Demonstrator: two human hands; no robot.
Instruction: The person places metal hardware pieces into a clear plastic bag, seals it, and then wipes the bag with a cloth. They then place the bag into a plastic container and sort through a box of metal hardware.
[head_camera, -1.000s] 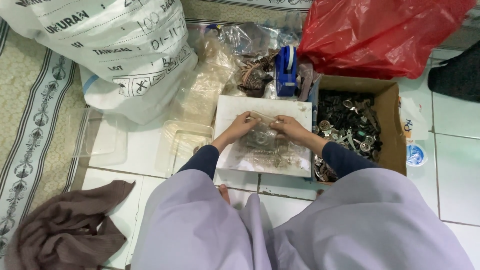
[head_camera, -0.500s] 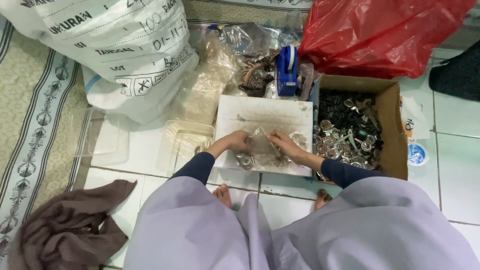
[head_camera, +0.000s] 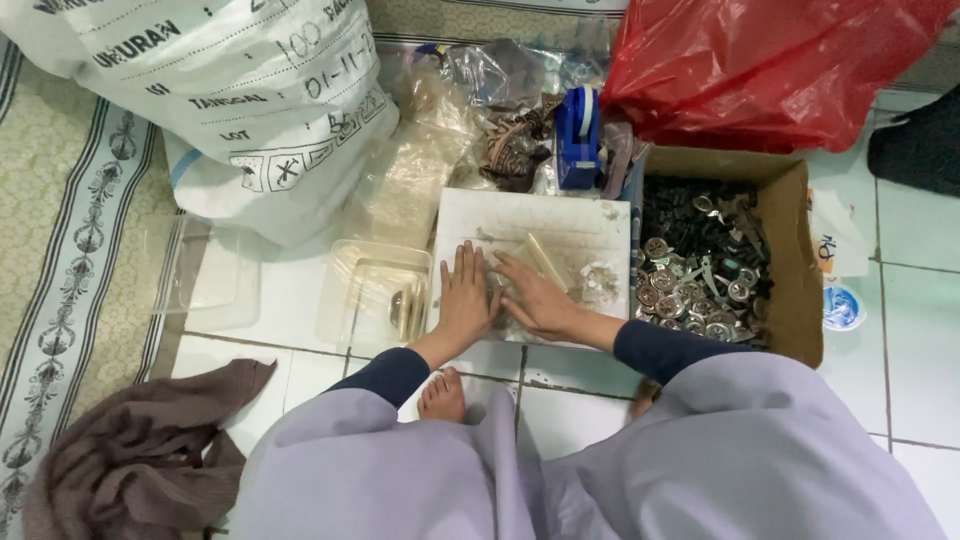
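My left hand (head_camera: 465, 298) lies flat, fingers apart, on the near left part of a white board (head_camera: 560, 222) on the tiled floor. My right hand (head_camera: 530, 296) lies flat beside it, pressing on a clear plastic bag of small metal parts that the two hands mostly hide. A pale stick (head_camera: 545, 260) rests on the board just beyond my right fingers, and a small heap of metal bits (head_camera: 598, 280) lies to its right.
A cardboard box (head_camera: 800, 260) of round metal parts stands right of the board. A clear plastic tray (head_camera: 372, 292) sits to the left. Behind are a big white sack (head_camera: 220, 100), a red plastic bag (head_camera: 760, 70) and a blue tape dispenser (head_camera: 577, 138). Brown cloth (head_camera: 140, 450) lies near left.
Both hands have drawn back from the middle of the board to its near edge and now lie flat and side by side over the clear bag.
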